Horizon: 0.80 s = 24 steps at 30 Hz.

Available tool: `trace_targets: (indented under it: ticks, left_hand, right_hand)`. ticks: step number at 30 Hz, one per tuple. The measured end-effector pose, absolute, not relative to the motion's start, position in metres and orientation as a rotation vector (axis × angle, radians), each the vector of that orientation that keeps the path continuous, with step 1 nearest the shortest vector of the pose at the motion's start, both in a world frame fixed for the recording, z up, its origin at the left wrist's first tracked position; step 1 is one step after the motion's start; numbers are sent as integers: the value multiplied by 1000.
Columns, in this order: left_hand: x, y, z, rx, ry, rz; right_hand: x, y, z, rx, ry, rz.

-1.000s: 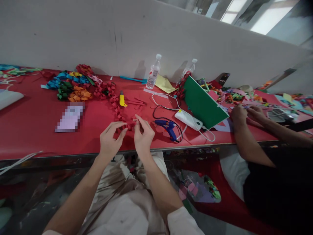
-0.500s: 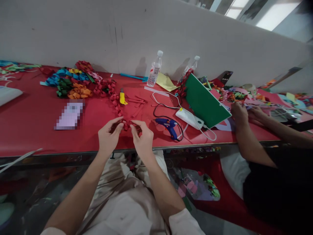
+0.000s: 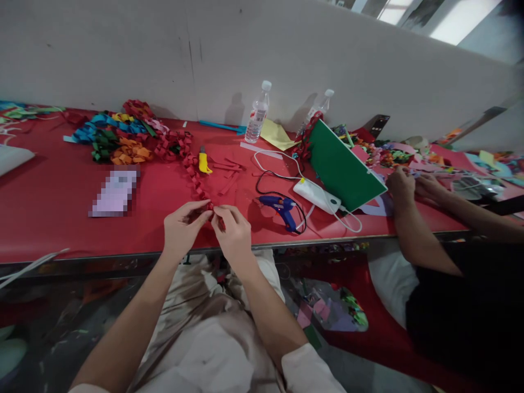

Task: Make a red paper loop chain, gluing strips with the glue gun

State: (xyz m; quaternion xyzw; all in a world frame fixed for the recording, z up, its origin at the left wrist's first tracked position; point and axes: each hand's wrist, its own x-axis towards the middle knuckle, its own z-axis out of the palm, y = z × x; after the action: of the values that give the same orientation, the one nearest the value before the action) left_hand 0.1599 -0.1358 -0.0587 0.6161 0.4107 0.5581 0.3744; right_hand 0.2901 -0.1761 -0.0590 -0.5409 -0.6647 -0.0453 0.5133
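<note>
Red paper chain (image 3: 195, 176) pinched at its near end by both hands, at the table's (image 3: 53, 218) front edge.

Paper coils (image 3: 118, 143) lay heaped at far left, against the wall and out of the work area. The left hand (image 3: 182, 229) gripped the chain's last link between thumb and fingertips; the right hand (image 3: 233, 236) met it there, fingers closed on the same link, apparently to fold it. The chain ran back past a yellow knife (image 3: 202, 162). A glue gun (image 3: 281, 208) lay just right, within reach, cord attached. Farther right, a co-worker's hands (image 3: 413, 185) worked separately.
</note>
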Motion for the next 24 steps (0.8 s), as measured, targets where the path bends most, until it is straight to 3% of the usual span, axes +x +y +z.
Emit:
trace_targets:
  ticks: [5, 16, 24]
  left_hand:
    - [159, -134, -63, 1506, 1041, 1407]
    - [157, -134, -64, 1487, 1049, 1466]
    - [158, -134, -64, 1384, 1046, 1466]
  right_hand:
    - [291, -176, -62, -1335, -1708, -201]
    - [291, -181, -55, -1177, -1658, -31]
    - [355, -233, -50, -1460, -1052, -311]
